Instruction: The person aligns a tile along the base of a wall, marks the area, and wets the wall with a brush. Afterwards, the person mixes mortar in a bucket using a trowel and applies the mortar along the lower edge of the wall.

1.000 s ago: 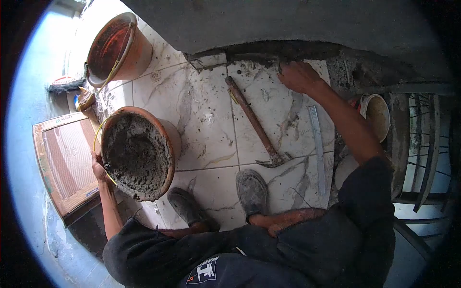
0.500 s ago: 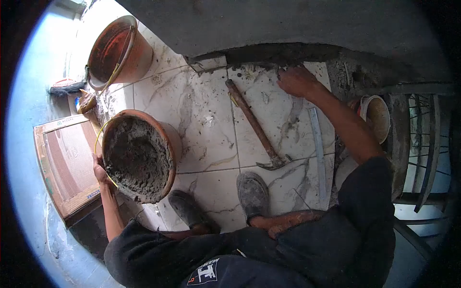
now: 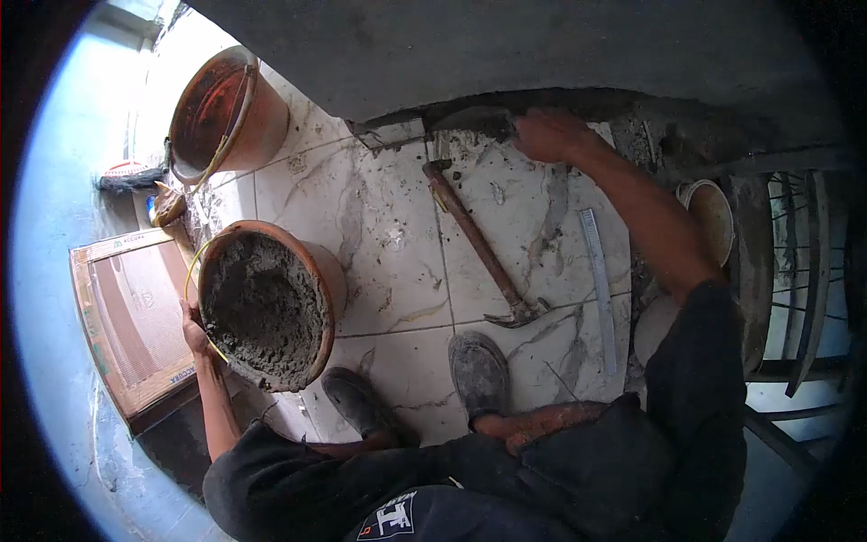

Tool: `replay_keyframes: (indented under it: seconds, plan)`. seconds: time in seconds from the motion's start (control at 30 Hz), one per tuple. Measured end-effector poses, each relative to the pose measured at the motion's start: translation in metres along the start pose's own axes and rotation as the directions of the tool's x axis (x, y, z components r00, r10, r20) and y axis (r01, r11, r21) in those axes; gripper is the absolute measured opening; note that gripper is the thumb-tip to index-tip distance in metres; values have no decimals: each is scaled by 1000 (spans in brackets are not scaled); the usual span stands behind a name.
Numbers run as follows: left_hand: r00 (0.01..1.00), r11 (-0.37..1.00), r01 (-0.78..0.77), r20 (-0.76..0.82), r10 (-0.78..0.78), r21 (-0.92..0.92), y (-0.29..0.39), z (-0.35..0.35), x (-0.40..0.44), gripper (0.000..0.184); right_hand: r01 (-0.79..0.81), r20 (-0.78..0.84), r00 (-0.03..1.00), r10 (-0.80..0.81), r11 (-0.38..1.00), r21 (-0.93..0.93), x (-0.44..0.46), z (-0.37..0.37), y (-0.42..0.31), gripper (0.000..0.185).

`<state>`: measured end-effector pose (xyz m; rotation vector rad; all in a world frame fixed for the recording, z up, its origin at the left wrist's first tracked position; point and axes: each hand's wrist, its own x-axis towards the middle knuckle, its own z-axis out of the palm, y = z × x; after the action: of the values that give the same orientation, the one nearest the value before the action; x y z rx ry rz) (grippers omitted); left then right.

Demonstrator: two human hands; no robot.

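A floor of white, grey-veined, glossy square tiles (image 3: 388, 271) is carrying a long hammer with a rusty brown handle and a dark metal head (image 3: 474, 237), while a thin, pale, straight metal strip (image 3: 598, 289) is lying near its right edge. Farther left, a worn orange, round plastic bucket (image 3: 266, 122) is standing on it, and a second orange-rimmed bucket full of grey mortar (image 3: 336, 275) is apparently resting there too, its underside being hidden. Two dark, dusty shoes (image 3: 480, 375) are standing nearer the bottom, and grey crumbs (image 3: 459, 164) are littering the tiles beyond the hammer.
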<state>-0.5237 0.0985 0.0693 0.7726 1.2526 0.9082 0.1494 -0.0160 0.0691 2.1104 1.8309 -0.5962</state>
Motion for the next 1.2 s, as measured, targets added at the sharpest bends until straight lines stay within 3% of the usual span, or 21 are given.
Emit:
replay_keyframes:
  seconds: [0.03, 0.13, 0.2, 0.3, 0.33, 0.4, 0.43, 0.5, 0.63, 0.73, 0.83, 0.9, 1.0, 1.03, 1.07, 1.1, 1.13, 1.17, 1.2]
  plan:
    - [991, 1000, 14, 133, -17, 26, 2, -10, 6, 56, -7, 1, 1000, 7, 1000, 3, -5, -9, 0, 40]
    - [985, 999, 14, 170, -7, -41, 2, -16, 9, 56, -34, 1, 999, 34, 999, -11, -18, -21, 7, 40]
    - [993, 999, 34, 112, -33, 1, 3, 8, -4, 55, -13, -187, 982, 10, 1000, -14, -34, -17, 20, 42]
    - [999, 1000, -10, 35, 10, 7, 7, 16, -8, 53, -17, -214, 977, 9, 999, -35, -54, -12, 39, 42]
    - [997, 1000, -27, 76, 26, 10, 6, 12, -8, 51, -16, -218, 976, 8, 999, -38, -58, -10, 42, 42]
    - [992, 999, -48, 121, 46, 12, 7, 15, -7, 51, 28, -55, 998, -40, 978, -205, -61, 3, 47, 41]
    - [998, 998, -47, 34, 46, 32, 7, 21, -10, 50, 26, -59, 997, -39, 978, -205, -57, 14, 52, 41]
    - [997, 998, -46, -54, 48, 49, 7, 24, -10, 50, 14, -23, 1000, -15, 999, -33, -42, 33, 62, 41]
    - [998, 997, -28, -62, 33, 77, 8, 28, -12, 52, -31, -53, 998, 30, 999, -21, -17, 18, 72, 41]
    - [998, 997, -23, -60, 28, 73, 6, 24, -10, 53, -91, -174, 982, 74, 992, -91, -31, 1, 72, 41]
    - [1000, 999, 11, -17, -10, 31, 7, 38, -22, 55, -10, -261, 965, -36, 985, -173, -70, -24, 66, 39]
    - [999, 999, 38, -30, -38, 20, 12, 37, -22, 59, -137, -194, 975, 105, 977, -164, -100, -37, 59, 40]
    - [992, 989, -117, -56, 112, -92, 6, 40, -11, 47, -101, -180, 979, 93, 994, -35, -152, -54, 28, 47]
    - [969, 939, -183, -109, 223, 292, 1, 22, -3, 43, -55, -177, 982, 66, 996, 65, -162, -56, 8, 48]
    - [938, 752, -162, -136, 318, 639, 6, 9, -6, 40, -4, -166, 986, 32, 986, 165, -168, -58, -15, 50]
    - [878, 242, -143, 10, 478, 960, 38, 75, -51, 30, 121, -181, 980, -79, 965, 231, -176, -72, -49, 43]
    - [928, 681, -172, -115, 354, 712, 49, 113, -69, 32, 220, -200, 966, -166, 931, 290, -180, -83, -81, 36]
    - [808, 240, -287, 99, 580, 927, 48, 119, -71, 51, 267, -204, 955, -214, 921, 284, -176, -86, -111, 36]
    - [914, 803, -299, -87, 396, 515, 54, 132, -77, 59, 314, -139, 946, -292, 934, 172, -175, -89, -137, 30]
